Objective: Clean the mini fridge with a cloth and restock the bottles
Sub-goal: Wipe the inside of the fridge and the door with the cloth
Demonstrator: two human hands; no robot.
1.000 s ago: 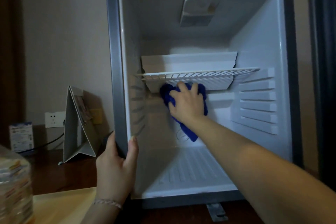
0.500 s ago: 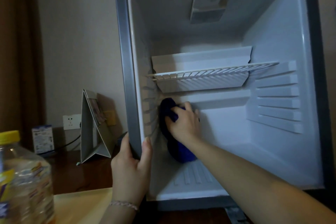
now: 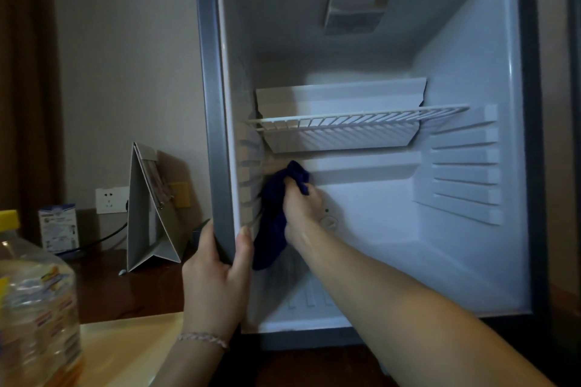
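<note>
Head view, close, facing forward into open mini fridge (image 3: 522,135)

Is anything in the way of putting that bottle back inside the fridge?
Yes. The right hand and its arm reach across the lower space of the mini fridge, wiping with the blue cloth. The bottle stands outside, at its left. The wire shelf looks bare.

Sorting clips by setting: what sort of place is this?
Probably a hotel room: an emptied mini fridge on a dark wooden counter, a folded tent card and a small box beside it.
</note>
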